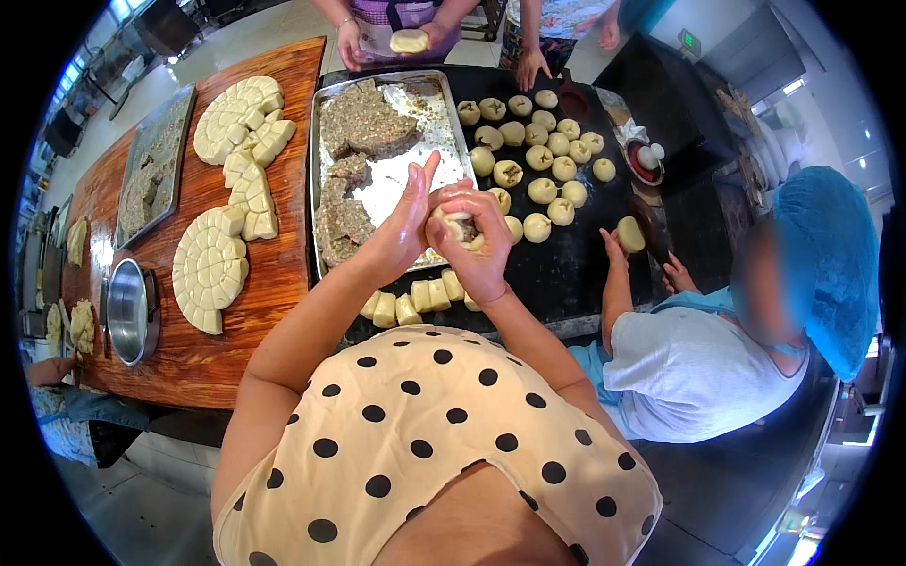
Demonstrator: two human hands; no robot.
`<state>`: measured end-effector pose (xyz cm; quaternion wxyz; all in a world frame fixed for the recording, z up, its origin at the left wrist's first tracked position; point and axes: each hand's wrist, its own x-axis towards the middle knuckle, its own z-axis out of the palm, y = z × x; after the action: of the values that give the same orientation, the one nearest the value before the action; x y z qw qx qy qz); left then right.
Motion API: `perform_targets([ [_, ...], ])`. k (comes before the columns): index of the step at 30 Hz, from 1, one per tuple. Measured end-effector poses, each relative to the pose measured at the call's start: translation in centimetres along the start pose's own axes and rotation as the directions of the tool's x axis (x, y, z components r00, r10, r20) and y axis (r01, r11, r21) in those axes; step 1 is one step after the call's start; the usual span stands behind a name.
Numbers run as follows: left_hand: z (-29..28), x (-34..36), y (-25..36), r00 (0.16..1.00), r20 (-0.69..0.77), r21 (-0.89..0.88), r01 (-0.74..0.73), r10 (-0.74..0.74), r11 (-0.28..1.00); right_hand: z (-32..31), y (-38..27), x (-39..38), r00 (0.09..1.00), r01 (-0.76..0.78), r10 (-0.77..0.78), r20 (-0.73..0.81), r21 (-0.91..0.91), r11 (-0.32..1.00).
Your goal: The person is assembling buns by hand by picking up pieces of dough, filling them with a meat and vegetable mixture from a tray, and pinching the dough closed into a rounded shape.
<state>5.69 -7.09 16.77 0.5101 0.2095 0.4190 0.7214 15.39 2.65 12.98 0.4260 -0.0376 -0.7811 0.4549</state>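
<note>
My right hand curls around a filled dough ball, its gathered opening facing up with a little brown filling showing. Beside it, my left hand rests against the right, with fingers stretched upward; part of it is hidden. Both hands are over the right edge of a metal tray that holds brown minced filling. Just below my hands, several cut dough pieces lie in rows at the near edge of the black table.
Several round filled dough balls cover the black table. On the wooden table lie scored dough slabs, a steel bowl and another filling tray. Co-workers stand opposite and at right, where one holds a dough piece.
</note>
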Motion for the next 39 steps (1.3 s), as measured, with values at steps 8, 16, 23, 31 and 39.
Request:
perform_targets([
  [8,-1.5,1.3,-5.0,0.993,-0.113,-0.529,-0.024,-0.043,0.848,1.5,-1.6,1.0,1.0,0.022,-0.022,0.009,-0.003,1.0],
  [16,0.8,0.6,-3.5,0.983,-0.169,-0.455,-0.007,-0.079,0.89,2.3,-1.9,-0.3,0.924,-0.132,0.229,-0.308,0.304,0.943],
  [23,-1.2,1.0,-3.7,0.993,-0.014,-0.486,0.092,-0.113,0.869,-0.5,-1.9,0.7,0.985,0.171,-0.167,0.046,-0.111,0.979],
  [31,2.2,0.8,-3.0,0.992,-0.083,-0.432,0.045,-0.09,0.901,0.9,-1.6,-1.0,0.933,-0.048,0.127,-0.335,0.235,0.971],
  [39,-1.1,1.8,-6.5,0.99,-0.098,-0.418,0.054,-0.104,0.907,0.9,-0.3,-1.7,0.994,0.005,-0.009,-0.113,-0.043,0.999],
])
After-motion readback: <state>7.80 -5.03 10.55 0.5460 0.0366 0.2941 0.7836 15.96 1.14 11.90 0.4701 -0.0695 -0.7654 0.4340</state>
